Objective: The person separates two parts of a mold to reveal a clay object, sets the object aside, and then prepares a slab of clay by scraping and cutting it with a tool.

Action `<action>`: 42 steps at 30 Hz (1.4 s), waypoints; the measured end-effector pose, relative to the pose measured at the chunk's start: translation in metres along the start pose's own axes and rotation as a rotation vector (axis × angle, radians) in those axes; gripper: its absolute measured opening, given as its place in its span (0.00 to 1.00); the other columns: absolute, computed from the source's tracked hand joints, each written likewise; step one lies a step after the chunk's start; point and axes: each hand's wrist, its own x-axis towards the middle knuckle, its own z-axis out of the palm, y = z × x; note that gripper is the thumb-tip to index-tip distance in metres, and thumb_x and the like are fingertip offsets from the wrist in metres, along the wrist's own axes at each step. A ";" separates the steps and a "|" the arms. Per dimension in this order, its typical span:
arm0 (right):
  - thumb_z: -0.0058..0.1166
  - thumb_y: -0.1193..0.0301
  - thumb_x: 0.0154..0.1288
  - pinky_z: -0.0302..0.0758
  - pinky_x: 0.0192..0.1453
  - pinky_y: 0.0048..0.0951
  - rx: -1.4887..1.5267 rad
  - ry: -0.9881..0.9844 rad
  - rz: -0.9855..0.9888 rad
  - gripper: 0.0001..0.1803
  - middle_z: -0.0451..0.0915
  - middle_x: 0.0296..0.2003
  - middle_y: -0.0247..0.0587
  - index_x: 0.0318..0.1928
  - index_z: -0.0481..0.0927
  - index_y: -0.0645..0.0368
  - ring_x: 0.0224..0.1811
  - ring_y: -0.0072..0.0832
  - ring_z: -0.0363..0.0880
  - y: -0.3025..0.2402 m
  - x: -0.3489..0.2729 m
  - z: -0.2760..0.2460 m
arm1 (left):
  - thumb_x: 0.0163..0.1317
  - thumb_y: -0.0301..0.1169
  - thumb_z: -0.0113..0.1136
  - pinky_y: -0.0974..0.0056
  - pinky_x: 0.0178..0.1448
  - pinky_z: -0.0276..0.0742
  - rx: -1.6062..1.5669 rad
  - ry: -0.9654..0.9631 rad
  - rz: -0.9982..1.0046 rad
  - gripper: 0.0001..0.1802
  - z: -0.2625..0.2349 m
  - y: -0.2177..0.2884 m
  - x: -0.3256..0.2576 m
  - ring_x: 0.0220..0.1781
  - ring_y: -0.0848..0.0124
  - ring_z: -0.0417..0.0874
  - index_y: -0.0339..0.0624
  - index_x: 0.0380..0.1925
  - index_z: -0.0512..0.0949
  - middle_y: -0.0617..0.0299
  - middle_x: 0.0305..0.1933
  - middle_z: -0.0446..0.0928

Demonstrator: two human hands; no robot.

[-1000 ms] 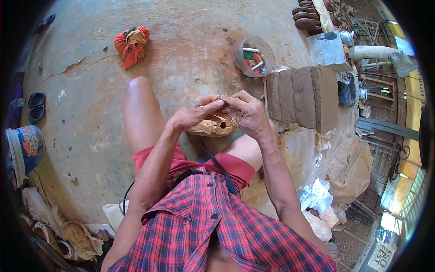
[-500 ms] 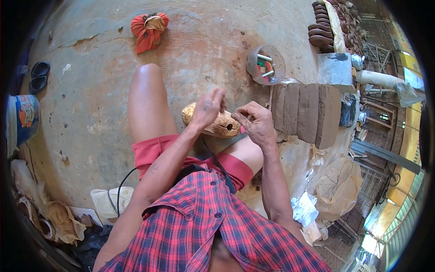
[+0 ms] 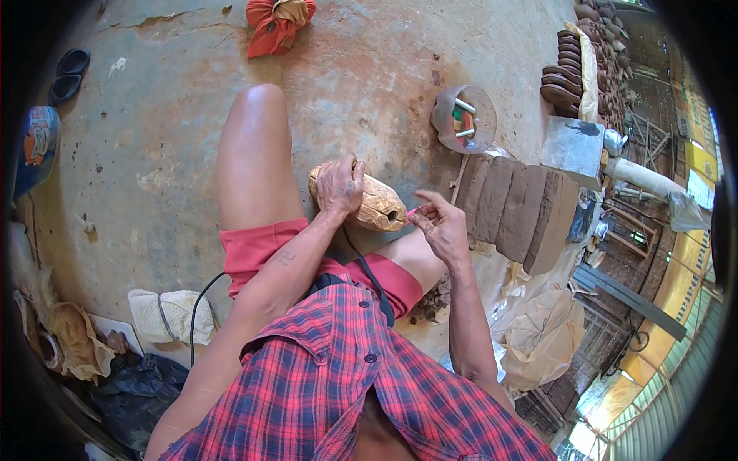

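I sit on a concrete floor with a tan, rounded clay piece [image 3: 377, 204] resting on my lap; it has a small hole in its right end. My left hand [image 3: 340, 187] lies over the top of the piece and grips it. My right hand [image 3: 440, 224] is just to the right of the piece's holed end, fingers pinched on a small pink tool [image 3: 411, 213] whose tip points toward the hole.
A row of brown clay slabs [image 3: 516, 203] stands on edge right of my right hand. Behind them sits a round bowl [image 3: 463, 119] holding small tools. An orange cloth bundle [image 3: 277, 21] lies far ahead. Bags and rags lie at lower left and right.
Both hands were together on the clay piece. Now the right hand has drawn off to the right with the pink tool, and the left hand stays on top of the piece.
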 end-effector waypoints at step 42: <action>0.61 0.63 0.63 0.81 0.36 0.48 -1.011 -0.501 -0.520 0.12 0.87 0.33 0.44 0.46 0.86 0.49 0.37 0.41 0.89 -0.013 0.010 0.004 | 0.69 0.42 0.63 0.43 0.51 0.78 -0.017 0.073 0.003 0.13 0.003 0.000 -0.003 0.42 0.44 0.85 0.43 0.37 0.82 0.45 0.34 0.84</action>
